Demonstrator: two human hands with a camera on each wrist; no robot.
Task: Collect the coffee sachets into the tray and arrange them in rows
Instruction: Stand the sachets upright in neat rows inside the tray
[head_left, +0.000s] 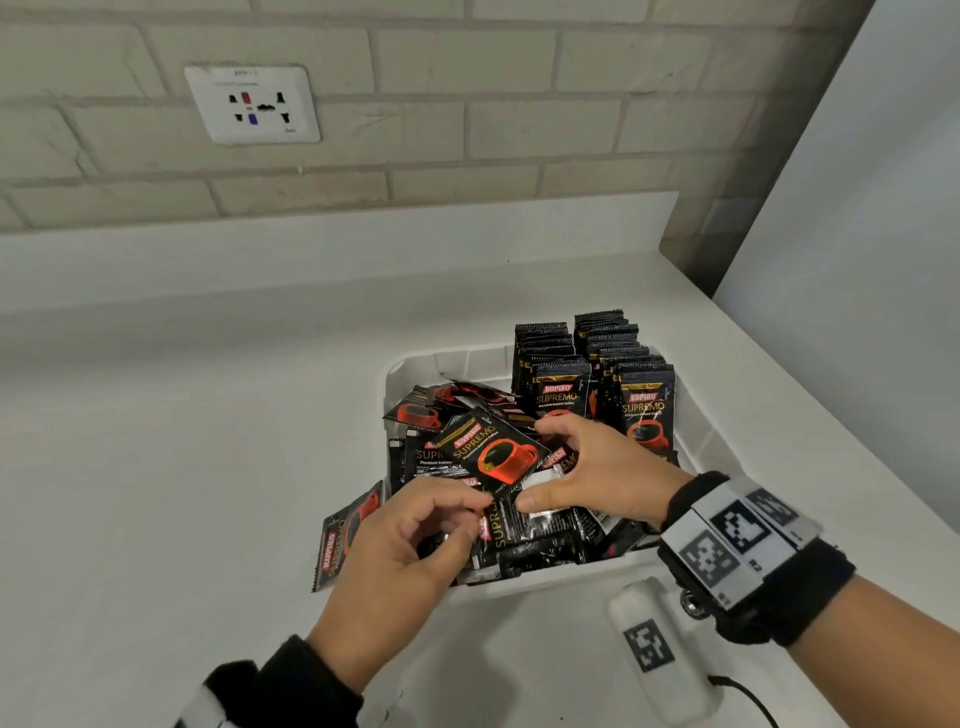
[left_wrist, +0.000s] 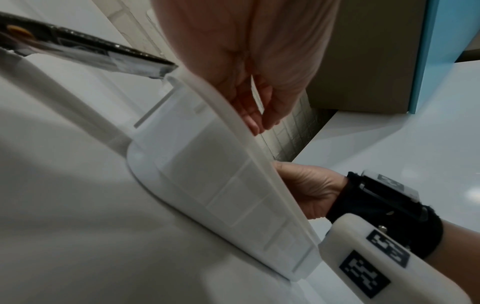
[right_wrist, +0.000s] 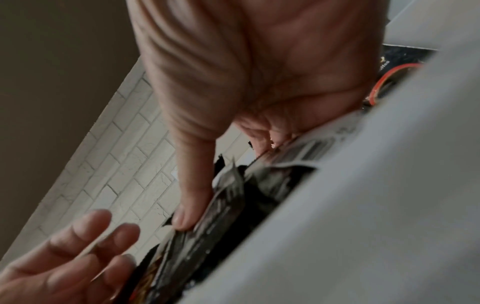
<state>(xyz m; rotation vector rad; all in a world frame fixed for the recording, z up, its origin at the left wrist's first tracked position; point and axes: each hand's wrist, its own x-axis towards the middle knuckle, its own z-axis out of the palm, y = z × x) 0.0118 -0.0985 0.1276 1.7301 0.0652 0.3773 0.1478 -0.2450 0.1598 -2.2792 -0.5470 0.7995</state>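
A white tray (head_left: 441, 358) on the counter holds black-and-red coffee sachets. Two upright rows (head_left: 561, 384) stand at its back right, and a loose pile (head_left: 535, 535) fills the left and front. My right hand (head_left: 532, 465) grips one sachet (head_left: 493, 452) face up above the pile, index finger on its top edge and thumb at the bottom. My left hand (head_left: 470, 514) has thumb and curled fingers closed at that sachet's lower-left corner; in the left wrist view a thin pale edge shows between the left fingers (left_wrist: 259, 117). In the right wrist view the right thumb (right_wrist: 184, 218) presses crumpled sachets.
One sachet (head_left: 343, 535) leans outside the tray's left wall (left_wrist: 207, 174) on the counter. A white device with a black marker (head_left: 654, 649) and a cable lies in front of the tray. A brick wall with a socket plate (head_left: 253, 104) stands behind; a white panel rises at right.
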